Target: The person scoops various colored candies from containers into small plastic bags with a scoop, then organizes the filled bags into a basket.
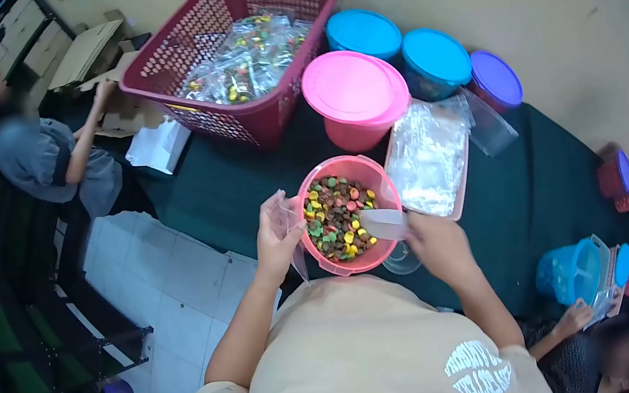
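Note:
A pink tub filled with brown, green, yellow and red pieces stands at the table's front edge, close to my body. On its left side my left hand has its fingers closed on a clear plastic bag that hangs down beside the rim. My right hand, at the tub's right, grips a translucent scoop, whose blade lies over the pieces. Partly under the scoop and tub is a clear round item. A tray with a stack of clear bags is just beyond my right hand.
A maroon basket of filled packets stands at the back, beside a pink lidded tub and blue-lidded and purple-lidded containers. One person is at the left. Another person's hands are near a blue tub at lower right.

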The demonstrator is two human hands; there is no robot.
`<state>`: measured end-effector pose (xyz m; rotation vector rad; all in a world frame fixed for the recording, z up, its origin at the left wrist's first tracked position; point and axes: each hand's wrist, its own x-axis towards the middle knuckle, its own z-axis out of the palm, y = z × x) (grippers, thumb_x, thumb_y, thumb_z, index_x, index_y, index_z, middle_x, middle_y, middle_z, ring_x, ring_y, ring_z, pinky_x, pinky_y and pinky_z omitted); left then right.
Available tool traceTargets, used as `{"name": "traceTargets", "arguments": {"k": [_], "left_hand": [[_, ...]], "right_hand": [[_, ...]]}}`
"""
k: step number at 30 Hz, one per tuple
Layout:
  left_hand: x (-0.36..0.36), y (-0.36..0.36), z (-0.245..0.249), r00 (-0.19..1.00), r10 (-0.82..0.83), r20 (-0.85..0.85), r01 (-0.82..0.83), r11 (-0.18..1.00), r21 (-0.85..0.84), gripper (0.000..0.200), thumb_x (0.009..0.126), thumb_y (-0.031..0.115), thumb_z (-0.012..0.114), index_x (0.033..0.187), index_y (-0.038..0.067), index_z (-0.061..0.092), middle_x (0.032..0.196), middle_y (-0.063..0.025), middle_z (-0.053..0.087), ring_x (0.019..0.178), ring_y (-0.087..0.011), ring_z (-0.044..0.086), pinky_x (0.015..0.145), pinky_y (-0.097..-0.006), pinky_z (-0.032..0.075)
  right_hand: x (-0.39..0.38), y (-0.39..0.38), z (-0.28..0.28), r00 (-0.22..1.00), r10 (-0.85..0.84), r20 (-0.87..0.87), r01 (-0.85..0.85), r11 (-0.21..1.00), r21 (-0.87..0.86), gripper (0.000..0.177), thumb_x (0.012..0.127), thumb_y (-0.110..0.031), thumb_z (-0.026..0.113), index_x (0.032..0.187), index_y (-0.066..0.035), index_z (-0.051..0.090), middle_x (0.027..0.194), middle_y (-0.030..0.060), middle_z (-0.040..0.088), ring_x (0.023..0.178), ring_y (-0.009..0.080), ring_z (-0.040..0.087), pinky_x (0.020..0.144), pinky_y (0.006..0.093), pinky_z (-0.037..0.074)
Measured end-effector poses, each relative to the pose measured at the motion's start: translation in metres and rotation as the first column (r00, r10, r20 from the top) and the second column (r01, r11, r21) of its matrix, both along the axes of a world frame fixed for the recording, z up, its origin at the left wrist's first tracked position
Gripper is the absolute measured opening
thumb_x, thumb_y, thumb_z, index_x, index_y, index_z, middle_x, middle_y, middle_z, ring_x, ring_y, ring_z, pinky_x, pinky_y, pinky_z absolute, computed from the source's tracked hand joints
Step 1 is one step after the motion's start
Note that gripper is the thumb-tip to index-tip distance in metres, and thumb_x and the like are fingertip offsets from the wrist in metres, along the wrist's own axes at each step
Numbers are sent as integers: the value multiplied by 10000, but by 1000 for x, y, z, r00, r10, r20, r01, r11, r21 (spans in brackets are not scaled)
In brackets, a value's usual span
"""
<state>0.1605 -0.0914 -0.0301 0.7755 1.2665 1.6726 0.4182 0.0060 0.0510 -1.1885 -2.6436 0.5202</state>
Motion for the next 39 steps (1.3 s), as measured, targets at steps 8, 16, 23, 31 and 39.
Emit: {"name": "traceTargets", "arguments": {"k": [8,16,23,31,39], "left_hand": [[8,-6,5,988,-104,-113,109,993,37,706,791,30,676,1378,43,284,1319,-134,444,1224,-212,428,1054,-367,330],[6,-11,14,973,-223,-57,223,975,5,803,790,65,693,1423,70,199,1401,-162,351,1304,-239,346,1097,-392,274],[-9,0,7,939,-196,-282,169,979,-116,776,784,115,720,1400,50,252,1377,-184,386,1281,-266,394,1083,-393,303],[-31,6,4,756,-178,-630,-20,956,-294,750,717,153,759,1336,48,349,1302,-184,422,1209,-316,442,1024,-399,367],[-20,1,17,488,-149,-860,-151,956,-251,783,659,135,769,1322,47,362,1311,-173,419,1218,-354,406,1032,-445,338]], "right_hand": [[-56,8,-73,987,92,135,-105,990,90,139,852,-161,557,922,-45,525,710,116,626,661,291,635,589,438,480],[-58,-23,-54,996,73,-55,-88,923,-375,229,923,-246,520,953,-20,497,765,217,620,710,384,617,618,472,471],[-48,2,-71,920,-245,-308,-122,567,-815,230,923,-245,526,867,-24,554,679,4,552,637,68,505,583,254,410],[-35,16,-67,839,-405,-363,-83,565,-821,257,938,-217,532,1009,6,640,641,-14,493,594,69,449,554,248,373],[-33,20,-42,894,-341,-292,68,747,-662,248,910,-235,587,967,-9,671,687,23,576,614,76,486,574,259,395]]}}
